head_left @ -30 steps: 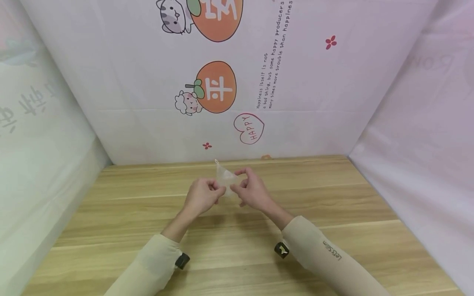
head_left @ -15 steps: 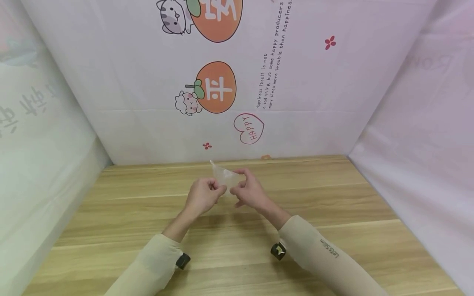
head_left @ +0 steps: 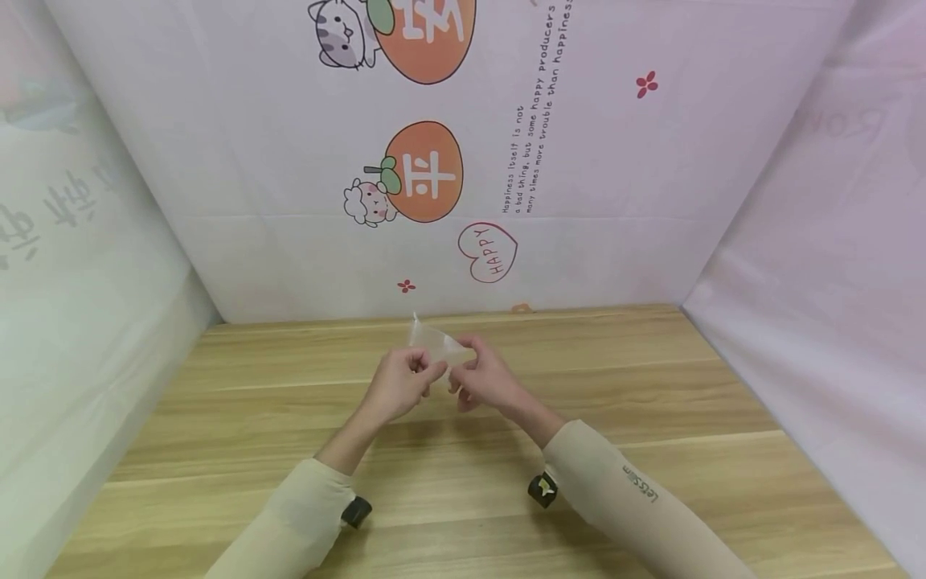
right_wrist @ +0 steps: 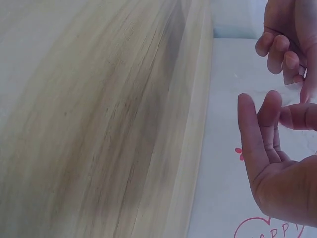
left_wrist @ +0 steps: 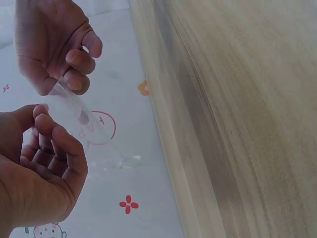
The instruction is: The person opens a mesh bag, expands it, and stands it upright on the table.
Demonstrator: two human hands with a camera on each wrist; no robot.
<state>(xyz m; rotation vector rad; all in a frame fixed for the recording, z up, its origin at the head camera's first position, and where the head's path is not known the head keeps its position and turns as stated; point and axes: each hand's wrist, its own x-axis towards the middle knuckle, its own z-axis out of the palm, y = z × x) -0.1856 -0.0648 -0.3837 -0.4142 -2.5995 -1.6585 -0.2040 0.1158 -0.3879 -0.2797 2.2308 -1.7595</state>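
Note:
A see-through plastic bag (head_left: 437, 342), thin and cone-like, is stretched between my hands above the table's far part. From its far left corner sticks up a narrow twisted tip. My left hand (head_left: 400, 383) pinches the bag's near edge between thumb and forefinger. Opposite it, my right hand (head_left: 492, 382) pinches the other side with its thumb and a finger, while another finger stays straighter in the right wrist view. Only a small gap separates the two hands. The left wrist view has the film (left_wrist: 81, 109) running from the right hand's fingertips to a shiny end.
A wood-grain table (head_left: 448, 515) lies under both arms. Behind it stands a white printed cloth (head_left: 593, 265), close beyond the bag. White cloth sides (head_left: 810, 322) enclose the table left and right. Each sleeve carries a small black device (head_left: 542, 489) near the wrist.
The bag's tip has swung left, and the film has spread wider. My right hand has shifted slightly left, its upper finger lower than before; my left hand has barely moved.

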